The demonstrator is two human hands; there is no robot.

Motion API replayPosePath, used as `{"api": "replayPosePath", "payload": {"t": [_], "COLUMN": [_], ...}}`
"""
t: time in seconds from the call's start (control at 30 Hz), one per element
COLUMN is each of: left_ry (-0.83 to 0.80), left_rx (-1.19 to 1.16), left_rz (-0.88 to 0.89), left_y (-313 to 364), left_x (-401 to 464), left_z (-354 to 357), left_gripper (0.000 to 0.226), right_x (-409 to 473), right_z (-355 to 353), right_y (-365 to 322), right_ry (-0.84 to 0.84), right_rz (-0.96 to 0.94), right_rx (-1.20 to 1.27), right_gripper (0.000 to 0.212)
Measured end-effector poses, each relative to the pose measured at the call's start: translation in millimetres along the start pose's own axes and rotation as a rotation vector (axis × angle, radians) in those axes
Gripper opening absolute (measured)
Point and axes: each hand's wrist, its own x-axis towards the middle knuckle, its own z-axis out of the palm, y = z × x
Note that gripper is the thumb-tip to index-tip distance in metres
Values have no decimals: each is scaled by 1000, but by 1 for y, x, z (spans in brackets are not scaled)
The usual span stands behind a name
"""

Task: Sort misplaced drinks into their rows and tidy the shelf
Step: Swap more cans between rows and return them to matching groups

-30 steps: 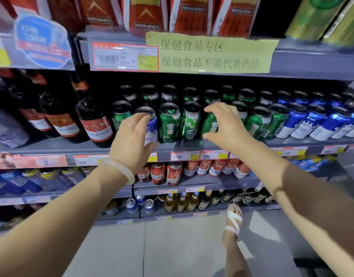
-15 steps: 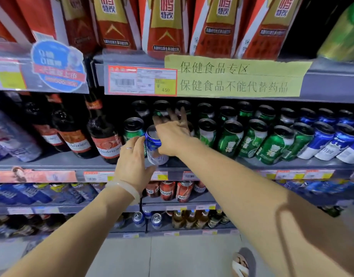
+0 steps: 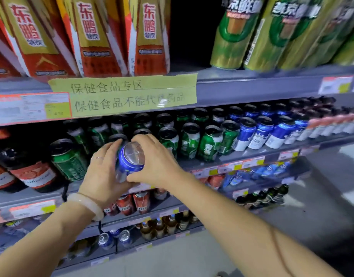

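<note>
Centre-left of frame: left hand (image 3: pixel 101 172) fingers curled round blue can (image 3: pixel 129 159), held tilted in front of the green cans (image 3: pixel 189 142) row; right hand (image 3: pixel 155 162) grips the can's right side, thumb under; blue-and-white cans (image 3: pixel 258 134) stand mid-right

Shelf labels and floor around a shop's drink aisle

A torn yellow-green paper sign with handwritten Chinese characters (image 3: pixel 130 94) is stuck along the grey metal shelf edge (image 3: pixel 252 86); a red-bordered white price tag with a yellow corner (image 3: pixel 30 108) sits just left of it, above the pale grey tiled floor (image 3: pixel 192 258).
</note>
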Motion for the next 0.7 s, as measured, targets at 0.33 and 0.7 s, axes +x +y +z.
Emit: {"api": "replayPosePath", "payload": {"t": [0.33, 0.7], "left_ry": [-177, -154], "left_rx": [-178, -569], "left_rz": [279, 171], "left_y": [148, 312], "left_x": [53, 86], "left_z": [106, 232], "left_gripper": [104, 76], "right_x": [-83, -147], "right_z": [-133, -248], "right_y": [127, 247], "right_ry": [138, 106], "right_rz": [277, 375], "right_rx": [-106, -150], "right_gripper": [75, 73]}}
